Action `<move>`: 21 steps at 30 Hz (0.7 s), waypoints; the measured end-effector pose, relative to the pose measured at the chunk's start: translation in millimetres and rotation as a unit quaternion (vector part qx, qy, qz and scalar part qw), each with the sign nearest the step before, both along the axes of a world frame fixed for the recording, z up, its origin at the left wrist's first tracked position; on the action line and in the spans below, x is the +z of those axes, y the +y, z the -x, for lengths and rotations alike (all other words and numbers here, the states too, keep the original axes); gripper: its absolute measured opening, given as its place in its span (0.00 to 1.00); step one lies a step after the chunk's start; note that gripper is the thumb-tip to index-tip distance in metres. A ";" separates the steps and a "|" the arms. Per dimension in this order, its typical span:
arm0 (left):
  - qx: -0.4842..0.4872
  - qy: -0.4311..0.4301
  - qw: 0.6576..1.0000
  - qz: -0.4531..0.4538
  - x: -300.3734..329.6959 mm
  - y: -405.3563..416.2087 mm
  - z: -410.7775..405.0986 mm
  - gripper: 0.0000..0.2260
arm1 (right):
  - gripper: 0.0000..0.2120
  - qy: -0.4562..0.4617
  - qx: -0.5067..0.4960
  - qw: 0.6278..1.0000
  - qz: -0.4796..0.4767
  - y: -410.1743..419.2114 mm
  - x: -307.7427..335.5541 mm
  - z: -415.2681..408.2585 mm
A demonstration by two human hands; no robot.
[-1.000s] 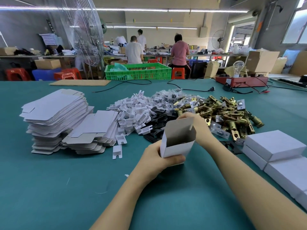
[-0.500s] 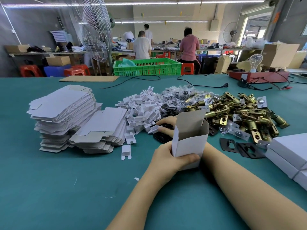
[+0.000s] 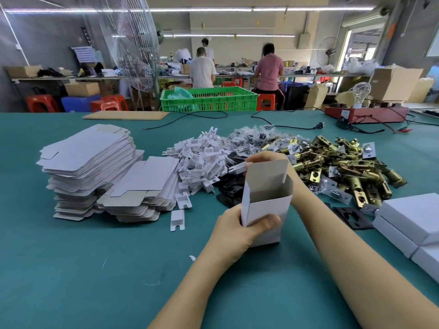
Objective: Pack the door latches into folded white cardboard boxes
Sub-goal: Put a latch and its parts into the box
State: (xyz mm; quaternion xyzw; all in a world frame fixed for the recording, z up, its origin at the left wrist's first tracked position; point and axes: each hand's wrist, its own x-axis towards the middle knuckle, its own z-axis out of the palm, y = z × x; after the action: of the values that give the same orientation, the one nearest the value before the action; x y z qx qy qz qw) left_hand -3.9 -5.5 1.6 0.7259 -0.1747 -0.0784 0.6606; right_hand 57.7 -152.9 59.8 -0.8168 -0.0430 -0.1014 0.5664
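Left fingers: the left hand (image 3: 234, 227) is gripping the lower part of the open box (image 3: 266, 205), thumb curling across its near face, the other fingers hidden behind it.
Right fingers: the right hand (image 3: 266, 159) is reaching behind the box's raised flap and pinching a white insert (image 3: 237, 166) at the box's upper left edge; most of the hand is hidden by the flap.
Open box: standing upright in the hand, mouth facing up, top flap lifted at the back, nothing visible inside.
Door latches: the brass door latches (image 3: 342, 167) are lying in a heap on the worktop (image 3: 71, 269), just behind and to the right of the box, none in either hand.
White inserts: a loose pile of inserts (image 3: 199, 162) is sitting left of the latches; one stray piece (image 3: 177, 220) is lying apart, nearer the person.
Black plates: black plates (image 3: 229, 189) are lying just behind the box, more (image 3: 351, 216) beside the right forearm.
Flat blanks: two stacks of unfolded box blanks (image 3: 90, 160) are sitting at the left.
Closed boxes: finished white boxes (image 3: 413, 217) are stacked at the right edge.
Beyond: a green crate (image 3: 209, 99) is sitting at the far edge.
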 end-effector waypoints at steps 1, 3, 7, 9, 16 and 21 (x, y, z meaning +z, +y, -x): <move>-0.006 0.005 1.000 0.004 1.0 0.6 1.0 0.23 | 0.10 -0.005 -0.012 1.000 0.028 -5.0 4.6 -2.3; -0.012 0.010 1.000 0.008 3.1 1.8 3.6 0.22 | 0.05 -0.006 -0.038 0.999 0.023 -19.0 11.1 0.9; -0.034 0.017 0.999 0.013 10.7 3.7 8.5 0.09 | 0.03 -0.008 -0.064 0.995 -0.070 -49.0 21.5 25.2; -0.051 0.036 0.997 0.048 12.6 5.3 8.4 0.06 | 0.03 0.010 -0.074 0.995 -0.067 -62.9 25.9 37.7; -0.058 0.058 0.994 0.074 11.6 11.8 6.0 0.13 | 0.06 0.038 -0.110 0.993 0.028 -87.6 36.5 64.6; -0.019 0.067 0.996 0.065 12.1 8.8 7.1 0.12 | 0.09 -0.081 -0.108 0.986 0.093 -78.5 78.2 89.2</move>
State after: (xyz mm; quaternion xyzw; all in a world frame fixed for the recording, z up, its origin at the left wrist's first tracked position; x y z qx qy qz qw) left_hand -11.0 3.3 13.7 0.6715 -0.1485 -0.1275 0.7147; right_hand -31.6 -231.4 138.0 -0.8550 -0.0099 -0.2231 0.4680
